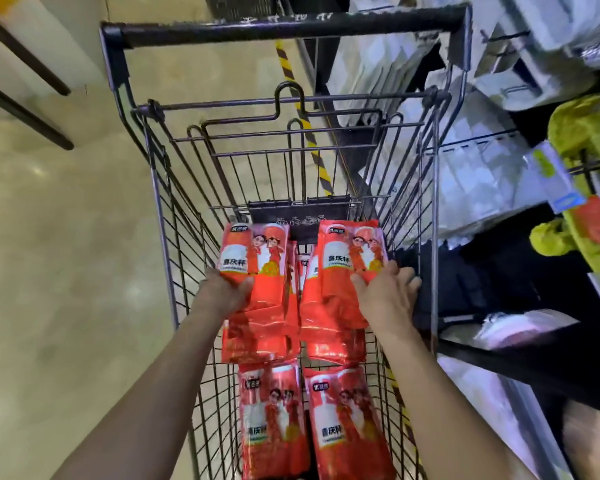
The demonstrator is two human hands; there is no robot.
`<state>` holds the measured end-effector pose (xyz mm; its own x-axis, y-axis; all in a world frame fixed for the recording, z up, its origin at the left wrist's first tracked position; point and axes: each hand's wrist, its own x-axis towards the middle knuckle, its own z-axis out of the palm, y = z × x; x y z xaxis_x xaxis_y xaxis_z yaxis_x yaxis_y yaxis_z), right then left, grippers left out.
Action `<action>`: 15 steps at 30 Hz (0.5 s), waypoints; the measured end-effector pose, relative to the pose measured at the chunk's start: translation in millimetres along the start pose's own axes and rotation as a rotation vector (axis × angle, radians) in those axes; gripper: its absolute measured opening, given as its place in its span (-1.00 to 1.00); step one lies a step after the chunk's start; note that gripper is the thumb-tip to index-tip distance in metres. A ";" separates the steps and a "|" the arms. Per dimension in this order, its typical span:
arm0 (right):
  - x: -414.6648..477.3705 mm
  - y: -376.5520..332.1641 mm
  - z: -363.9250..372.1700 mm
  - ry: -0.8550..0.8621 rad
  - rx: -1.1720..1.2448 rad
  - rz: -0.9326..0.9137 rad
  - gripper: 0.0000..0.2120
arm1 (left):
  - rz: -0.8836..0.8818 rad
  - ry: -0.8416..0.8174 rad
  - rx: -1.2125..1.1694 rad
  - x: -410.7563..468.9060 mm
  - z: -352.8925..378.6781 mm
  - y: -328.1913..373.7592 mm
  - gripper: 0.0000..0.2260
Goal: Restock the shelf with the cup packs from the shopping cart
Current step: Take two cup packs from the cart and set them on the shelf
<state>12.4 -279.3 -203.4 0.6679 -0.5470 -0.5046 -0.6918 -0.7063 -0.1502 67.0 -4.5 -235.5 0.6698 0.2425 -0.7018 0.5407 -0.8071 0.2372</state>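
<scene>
Both hands on red cup packs in the shopping cart, frame centre.
Left hand grips left cup pack; right hand grips right cup pack, thumb across its front. Both packs tilted up, more wedged between them. Two more packs lie flat, lower centre. Shelf along right edge.

Blurred shelf goods at right (labels illegible); lowest cup packs cropped by bottom edge.
</scene>
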 end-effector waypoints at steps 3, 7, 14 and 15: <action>12.0 4.7 5.8 -0.129 0.183 0.087 -0.14 | -0.048 -0.058 -0.107 7.2 1.7 -5.2 -0.06; 30.8 20.9 4.9 -0.334 0.378 0.133 -0.27 | -0.097 -0.097 -0.241 19.7 7.6 -21.8 0.08; 10.9 34.0 9.0 -0.423 0.781 0.134 -0.65 | -0.113 -0.070 -0.453 0.7 13.5 -19.4 0.16; 5.1 38.1 8.7 -0.370 0.772 0.119 -0.61 | -0.105 -0.055 -0.456 8.2 20.0 -26.9 0.21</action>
<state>-12.9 -305.1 -219.1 0.5396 -0.3218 -0.7780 -0.8340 -0.0774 -0.5463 47.8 8.4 -261.0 0.5780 0.2716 -0.7695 0.7810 -0.4576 0.4251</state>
